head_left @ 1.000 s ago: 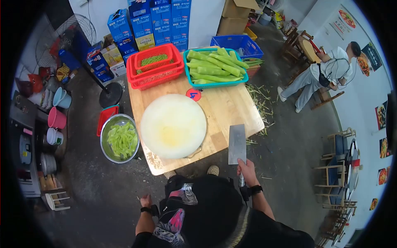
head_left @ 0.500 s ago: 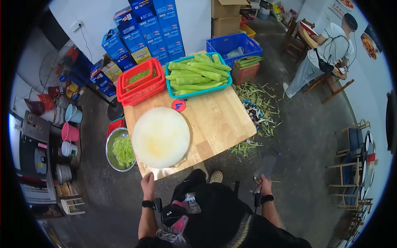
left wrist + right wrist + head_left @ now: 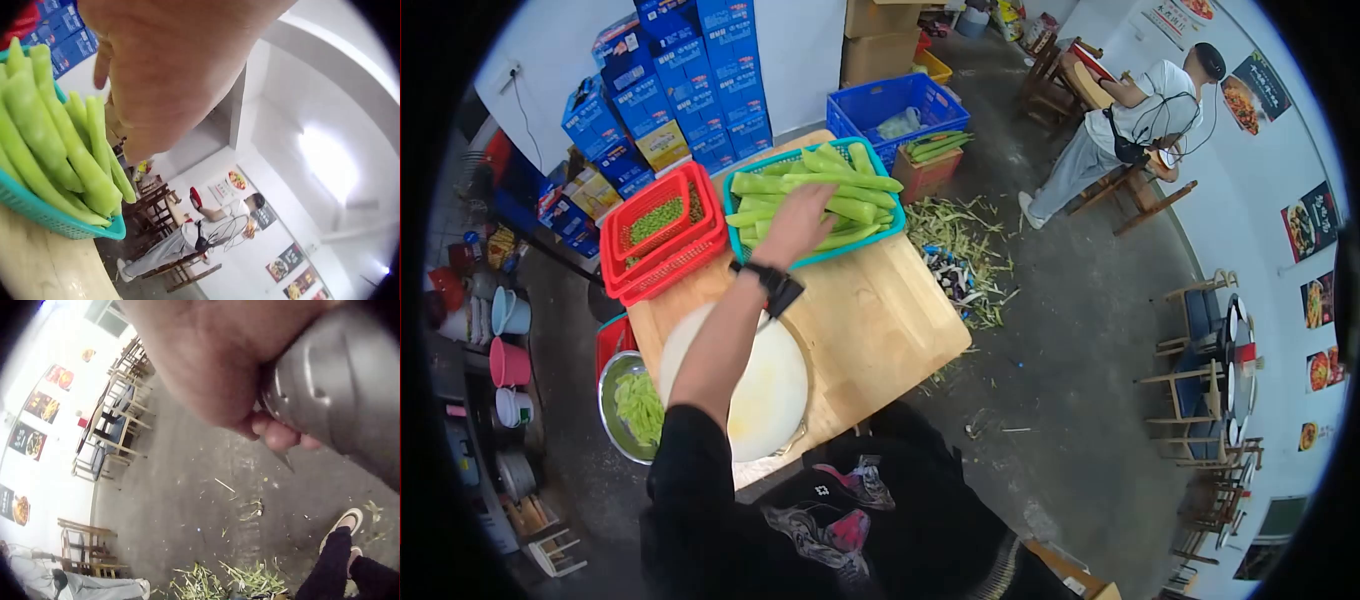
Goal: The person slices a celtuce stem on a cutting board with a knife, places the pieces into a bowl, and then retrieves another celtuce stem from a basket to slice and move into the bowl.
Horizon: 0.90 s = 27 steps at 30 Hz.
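My left hand (image 3: 800, 225) reaches over a teal basket (image 3: 805, 258) piled with peeled, pale green celtuce stems (image 3: 865, 183). It overlaps the stems in the head view, fingers toward the pile. Seen from the left wrist, the hand (image 3: 169, 69) hangs loosely beside the upper stems (image 3: 37, 119), its fingers partly hidden behind the palm. My right hand (image 3: 212, 375) grips the metal handle of a cleaver (image 3: 337, 394), low over the floor; only a sliver of the blade shows. The head view does not show this hand. Under my left forearm lies a round white chopping board (image 3: 770, 400).
Nested red baskets (image 3: 625, 275) with small green pieces stand left of the teal one on the wooden table (image 3: 880, 330). A metal bowl (image 3: 608, 405) of cut green slices sits lower left. Peelings (image 3: 970, 260) litter the floor at right. Another person (image 3: 1145, 120) stands beyond.
My left hand has risen from beside my body and reached forward across the board to the teal basket. My right hand, with the cleaver, has dropped out of the head view.
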### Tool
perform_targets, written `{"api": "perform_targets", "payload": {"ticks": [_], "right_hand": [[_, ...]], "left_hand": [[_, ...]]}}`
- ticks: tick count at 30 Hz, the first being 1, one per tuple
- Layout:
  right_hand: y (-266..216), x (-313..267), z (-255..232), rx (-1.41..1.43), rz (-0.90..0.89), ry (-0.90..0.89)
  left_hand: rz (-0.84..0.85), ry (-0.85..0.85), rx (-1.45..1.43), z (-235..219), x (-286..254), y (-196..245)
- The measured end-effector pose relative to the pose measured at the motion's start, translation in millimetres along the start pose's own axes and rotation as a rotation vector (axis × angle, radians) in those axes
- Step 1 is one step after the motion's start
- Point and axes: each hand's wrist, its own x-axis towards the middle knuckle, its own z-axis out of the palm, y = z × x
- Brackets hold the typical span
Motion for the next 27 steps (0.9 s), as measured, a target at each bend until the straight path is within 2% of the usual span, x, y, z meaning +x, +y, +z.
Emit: {"api": "perform_targets", "payload": {"ticks": [1, 3, 4, 6, 13, 15, 16, 17, 19, 21, 22, 23, 25, 26, 27], "right_hand": [[2, -9, -3, -0.001, 0.021, 0.0], [7, -7, -4, 0.006, 0.05, -0.014], [11, -2, -5, 0.012, 0.063, -0.023], [5, 15, -6, 0.019, 0.083, -0.04], [-7, 85, -13, -0.01, 0.231, -0.2], [48, 140, -37, -0.015, 0.28, -0.25], [71, 179, -32, -0.017, 0.307, -0.277], [48, 188, -30, -0.02, 0.317, -0.295], [-9, 193, -23, 0.355, 0.276, -0.165], [-85, 187, -22, 0.351, 0.294, -0.184], [-114, 194, -18, 0.347, 0.299, -0.189], [-134, 204, -12, 0.341, 0.298, -0.198], [-166, 221, -5, 0.256, 0.196, -0.128], [-188, 229, 2, 0.244, 0.189, -0.144], [-207, 231, 7, 0.216, 0.188, -0.169]], "left_hand": [[-0.004, -0.003, -0.012, 9, 21, -4], [0.012, -0.204, 0.368, 23, 58, -13], [0.013, -0.201, 0.367, 34, 67, -24], [-0.03, -0.437, 0.412, 58, 84, -45], [-0.056, -0.518, 0.461, 58, 99, -36], [-0.177, -0.546, 0.308, 58, 104, -32], [-0.186, -0.558, 0.321, 61, 104, -32], [-0.172, -0.554, 0.362, 66, 104, -34], [-0.159, -0.561, 0.417, 71, 101, -35], [-0.114, -0.383, 0.401, 71, 91, -33], [-0.143, -0.339, 0.393, 63, 88, -26], [-0.151, -0.337, 0.401, 53, 84, -20], [-0.157, -0.116, 0.191, 32, 62, -9], [-0.245, -0.094, 0.169, 23, 45, -2], [-0.407, -0.113, 0.114, 10, 27, 11]]}}
